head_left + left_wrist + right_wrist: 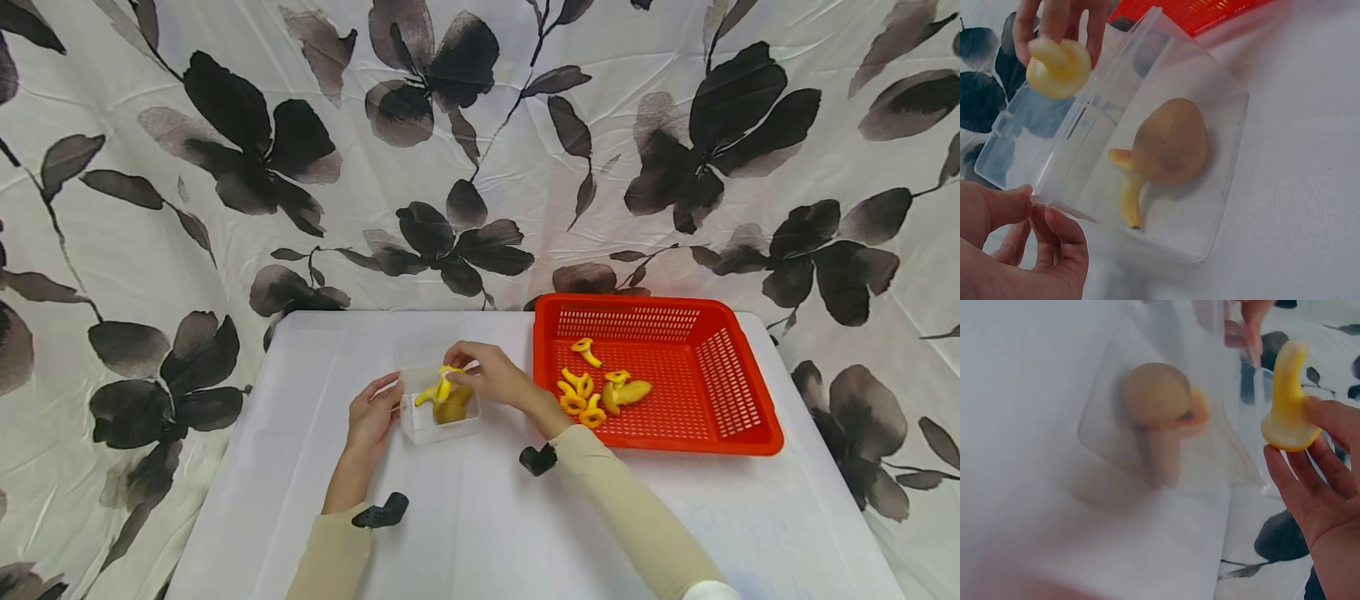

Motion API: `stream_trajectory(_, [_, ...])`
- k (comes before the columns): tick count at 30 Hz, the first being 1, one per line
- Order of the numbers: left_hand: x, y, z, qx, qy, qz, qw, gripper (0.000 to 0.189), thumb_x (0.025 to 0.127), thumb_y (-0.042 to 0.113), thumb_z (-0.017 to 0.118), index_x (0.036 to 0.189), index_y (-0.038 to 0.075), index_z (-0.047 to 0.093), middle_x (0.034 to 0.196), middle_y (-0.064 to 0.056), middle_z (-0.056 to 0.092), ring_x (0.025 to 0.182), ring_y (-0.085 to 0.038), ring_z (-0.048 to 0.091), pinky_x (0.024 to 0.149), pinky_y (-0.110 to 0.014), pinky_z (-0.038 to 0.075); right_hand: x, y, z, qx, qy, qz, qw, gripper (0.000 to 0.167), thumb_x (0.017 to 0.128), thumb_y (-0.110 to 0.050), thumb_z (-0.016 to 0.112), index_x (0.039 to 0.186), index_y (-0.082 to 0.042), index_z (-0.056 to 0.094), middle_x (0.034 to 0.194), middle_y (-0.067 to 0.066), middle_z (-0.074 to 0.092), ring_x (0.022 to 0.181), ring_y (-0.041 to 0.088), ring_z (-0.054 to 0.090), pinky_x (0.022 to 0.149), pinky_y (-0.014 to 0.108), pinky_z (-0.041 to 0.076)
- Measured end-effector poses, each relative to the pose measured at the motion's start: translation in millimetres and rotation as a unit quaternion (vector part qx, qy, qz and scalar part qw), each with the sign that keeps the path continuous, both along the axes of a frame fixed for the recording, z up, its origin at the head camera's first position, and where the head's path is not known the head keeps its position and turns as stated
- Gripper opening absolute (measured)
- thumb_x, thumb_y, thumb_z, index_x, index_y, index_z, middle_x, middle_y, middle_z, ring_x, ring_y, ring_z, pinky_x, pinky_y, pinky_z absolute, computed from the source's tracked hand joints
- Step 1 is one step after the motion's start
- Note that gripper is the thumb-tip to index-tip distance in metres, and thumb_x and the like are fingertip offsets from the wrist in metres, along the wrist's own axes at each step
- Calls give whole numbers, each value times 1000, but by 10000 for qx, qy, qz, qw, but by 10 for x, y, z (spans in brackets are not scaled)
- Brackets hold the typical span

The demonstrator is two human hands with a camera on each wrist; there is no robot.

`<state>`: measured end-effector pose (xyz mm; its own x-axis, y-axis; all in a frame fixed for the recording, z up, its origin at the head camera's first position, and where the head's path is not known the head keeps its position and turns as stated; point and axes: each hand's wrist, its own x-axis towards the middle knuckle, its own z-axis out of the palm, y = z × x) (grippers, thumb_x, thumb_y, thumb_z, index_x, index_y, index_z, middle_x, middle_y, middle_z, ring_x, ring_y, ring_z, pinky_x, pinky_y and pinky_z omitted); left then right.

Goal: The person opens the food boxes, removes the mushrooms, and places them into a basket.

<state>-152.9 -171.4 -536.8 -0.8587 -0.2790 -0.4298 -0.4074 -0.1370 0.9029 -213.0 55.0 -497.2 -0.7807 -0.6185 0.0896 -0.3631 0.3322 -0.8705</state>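
A clear plastic box (438, 436) with its lid (1029, 134) folded back stands on the white table. My left hand (372, 414) pinches the box's rim at a corner between thumb and fingers. My right hand (495, 377) holds a small yellow mushroom (1288, 394) by its cap above the box. In the left wrist view that hand's fingers come down from the upper left. Inside the box lie a fat brown mushroom (1172, 140) and another yellow mushroom (1130, 203), side by side. The brown one's underside is partly hidden.
Right of the box stands a red perforated basket (750, 429). Several yellow mushrooms (573, 404) and a tan mushroom (630, 393) lie in its left half. A floral curtain (450, 167) hangs behind the table (465, 517).
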Motion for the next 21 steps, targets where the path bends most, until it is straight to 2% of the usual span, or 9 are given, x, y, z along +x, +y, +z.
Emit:
stream_trajectory(5, [-5, 3, 8, -22, -59, 6, 10000, 39, 103, 16, 65, 140, 8, 60, 112, -3, 67, 98, -19, 61, 67, -18, 46, -23, 174, 76, -288, -125, -462, 9984, 26, 98, -13, 72, 122, -4, 68, 112, 6, 68, 104, 19, 62, 94, 30, 55])
stream_trajectory(11, [-3, 4, 19, -28, -59, -21, 10000, 40, 103, 18, 65, 141, 8, 59, 113, -4, 66, 98, -19, 61, 68, -18, 45, -67, 442, 165, -524, -192, -993, 9935, 24, 97, -16, 73, 119, -6, 71, 109, 6, 71, 104, 22, 65, 94, 37, 55])
stream_trajectory(16, [-9, 9, 12, -59, -71, 7, 10000, 39, 103, 18, 64, 141, 9, 59, 119, -9, 65, 99, -21, 60, 68, -18, 45, -95, 682, 223, -569, -350, -1398, 9879, 25, 97, -18, 73, 118, -5, 71, 108, 9, 70, 101, 25, 65, 85, 33, 56])
stream_trajectory(21, [-9, 12, 4, -75, -71, 20, 9999, 39, 104, 17, 63, 142, 9, 59, 125, -13, 63, 100, -22, 60, 67, -18, 46, -137, 947, 237, -578, -474, -1654, 9834, 28, 98, -20, 73, 120, -2, 69, 110, 14, 69, 101, 29, 65, 84, 32, 58])
